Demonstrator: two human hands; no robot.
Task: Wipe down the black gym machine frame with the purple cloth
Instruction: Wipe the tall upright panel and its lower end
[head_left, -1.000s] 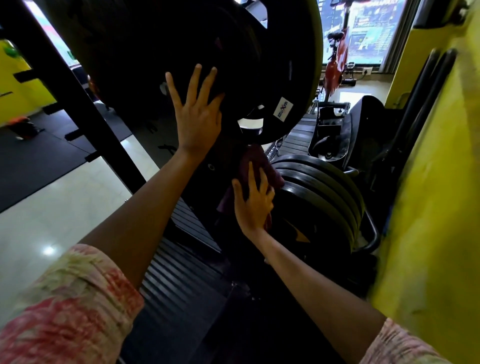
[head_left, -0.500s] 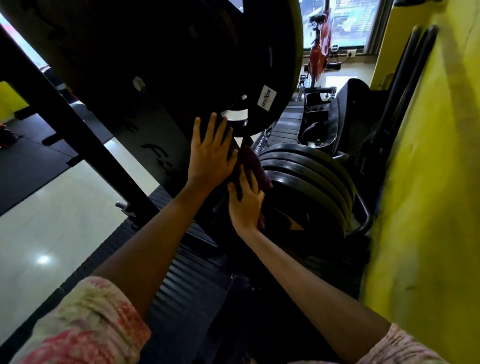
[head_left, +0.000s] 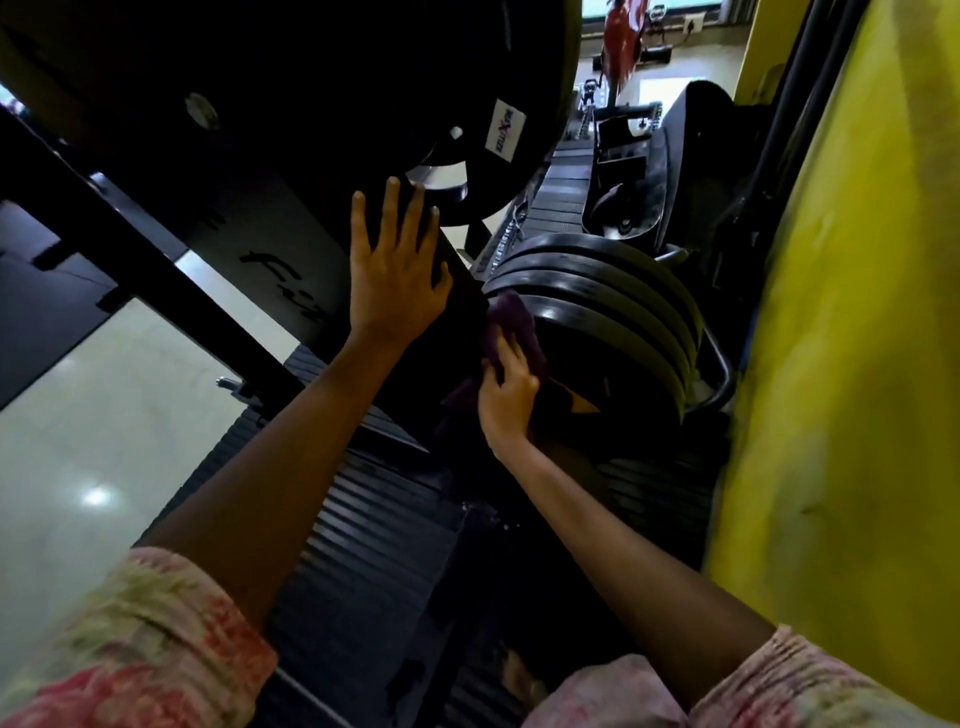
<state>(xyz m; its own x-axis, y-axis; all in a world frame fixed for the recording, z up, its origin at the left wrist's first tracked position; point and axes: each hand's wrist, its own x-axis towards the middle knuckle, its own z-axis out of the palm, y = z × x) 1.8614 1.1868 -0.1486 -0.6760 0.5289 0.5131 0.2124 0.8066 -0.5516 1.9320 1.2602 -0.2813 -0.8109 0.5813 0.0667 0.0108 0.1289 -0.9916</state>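
The purple cloth (head_left: 511, 325) sat bunched against the right-hand side of the black machine frame (head_left: 457, 296), in the narrow gap between that upright and the stack of weight plates (head_left: 597, 301) racked beside it. The right hand (head_left: 506, 395) held it there, fingers curled into the fabric and pressing it to the metal, so that grip was closed on the cloth; part of the cloth hung loose below the wrist, in shadow. The left hand (head_left: 397, 265) lay flat against the frame's near face, fingers straight and spread, holding nothing and seemingly bracing the body.

The risk, as I judged it, lay in the tight gap: a stroke carried further along could jam the knuckles against the plate rims, or snag the trailing fabric on a plate edge and drag it from the fingers. The large plate (head_left: 363, 104) overhanging above also left little headroom for an upward pass. How much of the frame was already clean could not be told in the dim light.

Both forearms reached forward and down, the right one lower and angled inward under the left. A yellow wall (head_left: 857, 364) closed in on the right side.
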